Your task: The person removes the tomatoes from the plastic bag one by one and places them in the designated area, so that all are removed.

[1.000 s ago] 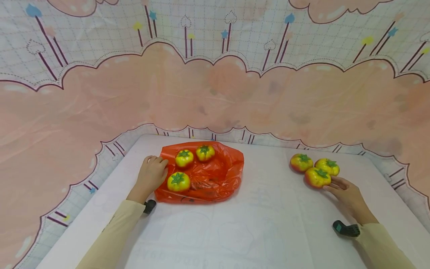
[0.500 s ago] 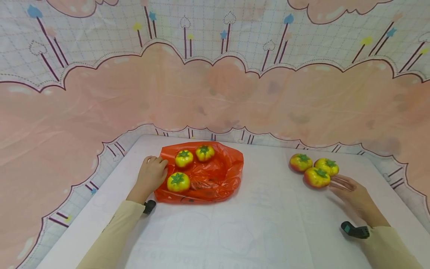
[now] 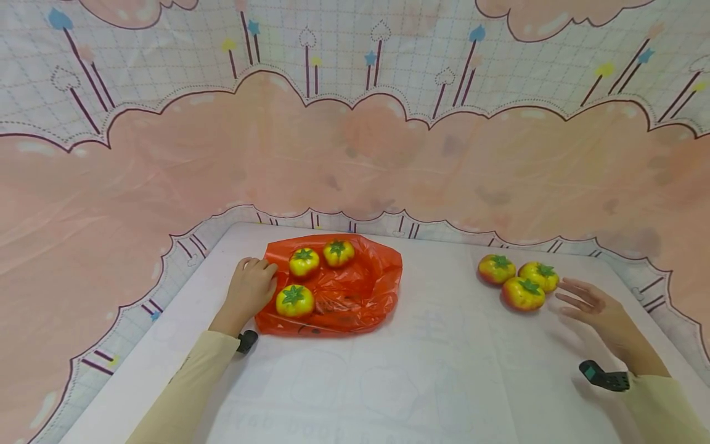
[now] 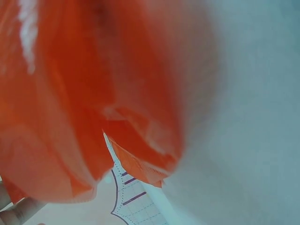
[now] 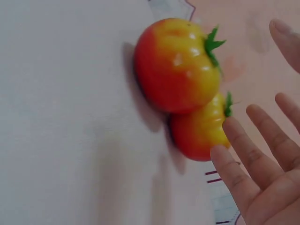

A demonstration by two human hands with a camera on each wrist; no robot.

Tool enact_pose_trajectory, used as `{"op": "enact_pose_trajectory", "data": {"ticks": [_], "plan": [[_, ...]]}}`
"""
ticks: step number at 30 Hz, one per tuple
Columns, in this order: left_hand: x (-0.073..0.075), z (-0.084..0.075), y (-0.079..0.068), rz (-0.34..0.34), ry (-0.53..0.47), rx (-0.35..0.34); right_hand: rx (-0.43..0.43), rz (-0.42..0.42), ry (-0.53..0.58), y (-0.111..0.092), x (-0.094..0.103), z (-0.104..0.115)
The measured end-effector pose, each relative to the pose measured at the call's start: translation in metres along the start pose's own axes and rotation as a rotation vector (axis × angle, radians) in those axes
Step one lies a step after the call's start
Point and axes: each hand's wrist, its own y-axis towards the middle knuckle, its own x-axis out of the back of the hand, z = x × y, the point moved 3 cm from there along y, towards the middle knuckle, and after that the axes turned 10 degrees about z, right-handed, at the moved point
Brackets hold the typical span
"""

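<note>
My left hand (image 3: 252, 288) grips the left edge of a red plastic bag (image 3: 355, 302), which lies spread out with its mouth wide. In the left wrist view, red film (image 4: 70, 117) fills much of the picture and fingers (image 4: 18, 213) show at its lower corner. Three red-and-yellow tomatoes with green leaf tops, one of them the front tomato (image 3: 295, 301), sit at the bag's left and back. To the right, three similar tomatoes (image 3: 523, 294) huddle on the table. Beside them, fingers spread and apart from the fruit, is my right hand (image 3: 596, 311), holding nothing.
A white sheet (image 3: 432, 370) with faint print covers the table. Behind it rises a pink and white patterned cloth (image 3: 388, 154). Black wrist devices, such as the right one (image 3: 604, 376), sit at both cuffs.
My right hand has drawn away from the right-hand tomatoes, moving rightward, and its fingers have spread. The left hand, the bag and the tomatoes stay as they were.
</note>
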Motion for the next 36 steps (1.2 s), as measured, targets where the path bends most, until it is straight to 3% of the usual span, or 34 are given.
{"op": "enact_pose_trajectory", "data": {"ticks": [8,15,23,29,36], "plan": [[0.001,0.000,-0.001,0.003,-0.002,0.009,0.161,0.067,0.022,0.004,0.003,0.024],[0.000,0.000,0.000,-0.002,-0.012,0.007,0.145,0.061,-0.136,0.013,0.000,0.053],[0.000,0.001,0.000,-0.006,-0.013,0.005,0.214,0.164,-0.150,0.030,-0.010,0.076],[0.001,0.001,0.000,0.004,-0.010,0.011,0.152,0.179,-0.202,0.048,-0.019,0.091],[-0.001,0.002,0.001,0.001,-0.009,0.007,0.135,0.234,-0.172,0.071,-0.032,0.110]]}}
